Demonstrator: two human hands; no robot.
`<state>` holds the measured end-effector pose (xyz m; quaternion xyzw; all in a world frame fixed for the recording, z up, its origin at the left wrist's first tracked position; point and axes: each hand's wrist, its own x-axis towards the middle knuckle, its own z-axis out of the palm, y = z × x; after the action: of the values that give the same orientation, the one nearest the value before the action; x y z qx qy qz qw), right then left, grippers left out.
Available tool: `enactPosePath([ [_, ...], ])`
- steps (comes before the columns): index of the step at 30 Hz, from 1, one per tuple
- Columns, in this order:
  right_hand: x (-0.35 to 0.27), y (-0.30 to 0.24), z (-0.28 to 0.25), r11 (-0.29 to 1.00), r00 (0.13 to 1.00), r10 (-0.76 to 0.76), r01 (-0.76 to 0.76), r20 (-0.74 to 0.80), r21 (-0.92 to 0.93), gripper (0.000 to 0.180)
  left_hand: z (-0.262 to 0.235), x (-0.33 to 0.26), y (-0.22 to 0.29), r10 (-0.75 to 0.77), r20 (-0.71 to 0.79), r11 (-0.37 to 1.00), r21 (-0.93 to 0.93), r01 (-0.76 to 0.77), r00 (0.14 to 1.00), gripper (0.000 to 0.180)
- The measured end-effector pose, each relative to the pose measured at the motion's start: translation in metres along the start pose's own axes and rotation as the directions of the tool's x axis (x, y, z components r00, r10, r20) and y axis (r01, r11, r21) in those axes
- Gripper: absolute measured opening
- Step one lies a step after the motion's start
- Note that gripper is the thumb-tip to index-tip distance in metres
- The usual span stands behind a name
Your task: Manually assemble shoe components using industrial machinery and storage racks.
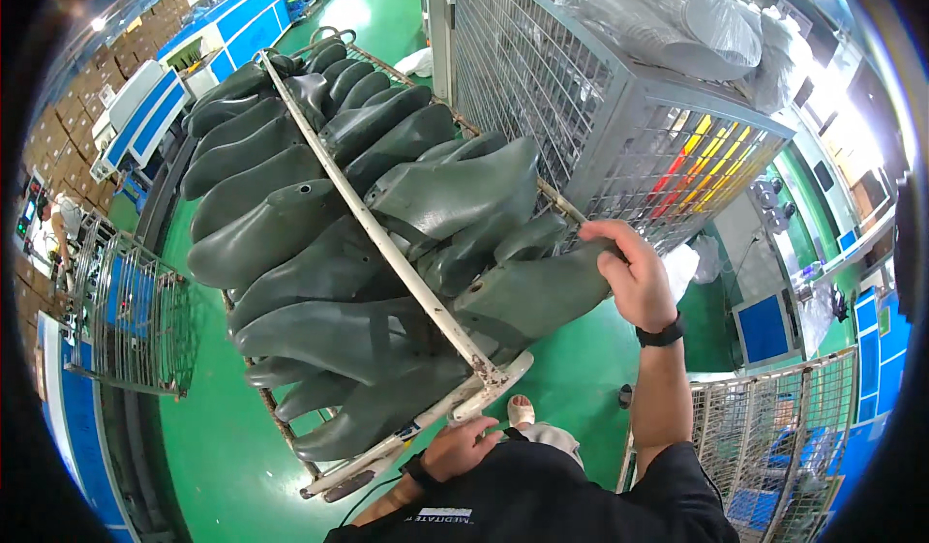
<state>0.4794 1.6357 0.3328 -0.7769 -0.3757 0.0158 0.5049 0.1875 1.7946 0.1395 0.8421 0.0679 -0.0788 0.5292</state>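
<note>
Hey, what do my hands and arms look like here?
Your right hand and left hand are ungloved, each with a black wristband above it. A short black sleeve covers the upper right arm; a thin dark cable shows beside the left forearm.

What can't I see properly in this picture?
In the head view:
Lasts: lower ones, partly hidden by those on top.
Right hand: some fingers, behind the hand itself.
Bags: tops, cut off by the upper edge.
Boxes: details, too far and small.
</note>
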Motion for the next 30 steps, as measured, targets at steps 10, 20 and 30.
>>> enactPosePath([
  [10, -0.008, 0.033, 0.012, 0.962, 0.955, -0.247, 0.262, -0.166, 0.077, 0.017, -0.023, 0.001, 0.001, -0.030, -0.030, 0.996, 0.085, 0.033, 0.999, 0.034],
  [20, -0.030, 0.042, 0.018, 0.937, 0.911, -0.313, 0.249, -0.270, -0.246, 0.023, -0.006, 0.020, 0.002, -0.052, 0.012, 0.996, 0.068, 0.051, 0.999, 0.031],
  [30, -0.164, 0.119, 0.030, 0.956, 0.943, 0.278, -0.290, 0.181, 0.046, 0.038, 0.036, 0.066, 0.018, 0.034, 0.077, 0.986, 0.162, -0.046, 0.996, 0.027],
])
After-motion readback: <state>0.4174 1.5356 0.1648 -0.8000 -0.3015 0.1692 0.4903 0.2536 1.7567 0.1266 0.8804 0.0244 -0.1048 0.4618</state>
